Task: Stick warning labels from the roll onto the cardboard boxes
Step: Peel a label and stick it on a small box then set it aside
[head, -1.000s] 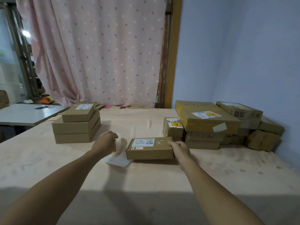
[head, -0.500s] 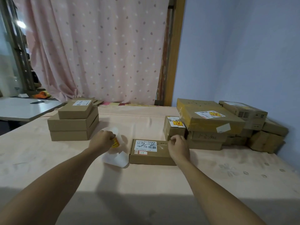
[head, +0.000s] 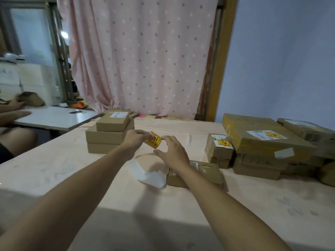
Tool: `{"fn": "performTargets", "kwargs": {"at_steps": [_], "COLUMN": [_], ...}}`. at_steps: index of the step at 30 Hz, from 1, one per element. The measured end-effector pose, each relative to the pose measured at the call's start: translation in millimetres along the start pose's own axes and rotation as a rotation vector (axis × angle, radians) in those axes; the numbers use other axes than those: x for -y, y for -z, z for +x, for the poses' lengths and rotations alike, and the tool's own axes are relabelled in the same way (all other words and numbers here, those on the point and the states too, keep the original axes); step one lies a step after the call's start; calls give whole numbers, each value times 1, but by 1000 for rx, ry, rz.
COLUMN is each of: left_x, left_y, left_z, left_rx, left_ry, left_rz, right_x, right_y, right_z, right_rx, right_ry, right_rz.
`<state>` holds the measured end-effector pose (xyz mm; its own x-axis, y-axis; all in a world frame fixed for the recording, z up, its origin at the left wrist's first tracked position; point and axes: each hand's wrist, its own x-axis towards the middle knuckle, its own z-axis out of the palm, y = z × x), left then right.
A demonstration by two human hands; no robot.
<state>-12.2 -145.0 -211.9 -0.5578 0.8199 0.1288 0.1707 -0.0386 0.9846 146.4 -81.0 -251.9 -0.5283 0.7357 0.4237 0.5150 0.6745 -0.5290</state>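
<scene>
On the table (head: 181,207), target box (head: 204,175) lies flat under your right wrist. Left hand (head: 136,140) pinches label roll (head: 155,142) raised beyond it. Right hand (head: 172,152) loose, forefinger at roll's edge. Peel slowly, keeping backing strip (head: 150,173) off the box.

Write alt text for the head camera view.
Over a cloth-covered table, the left hand grips a yellow warning-label roll and the right hand hovers at its edge. White backing paper trails down beside a small cardboard box; more boxes are stacked left and right.
</scene>
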Motion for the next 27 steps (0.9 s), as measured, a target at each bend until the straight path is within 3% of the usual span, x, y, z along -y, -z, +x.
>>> {"fn": "performTargets", "kwargs": {"at_steps": [7, 11, 13, 18, 22, 27], "left_x": [-3, -4, -2, 17, 25, 27], "left_y": [12, 25, 29, 34, 34, 34], "left_z": [0, -6, -10, -4, -3, -8], "left_rx": [132, 345, 342, 220, 148, 46], "left_ry": [-40, -157, -217, -321, -362, -456], "left_rz": [-89, 22, 86, 233, 366, 444], "right_x": [7, 5, 3, 0, 9, 20], "right_y": [-7, -4, -5, -13, -20, -27], "right_z": [12, 15, 17, 16, 14, 17], "right_rx": [-128, -144, -109, 15, -18, -15], "right_ry": [-115, -169, -186, -162, -46, 3], "right_rz": [372, 593, 640, 523, 339, 306]}}
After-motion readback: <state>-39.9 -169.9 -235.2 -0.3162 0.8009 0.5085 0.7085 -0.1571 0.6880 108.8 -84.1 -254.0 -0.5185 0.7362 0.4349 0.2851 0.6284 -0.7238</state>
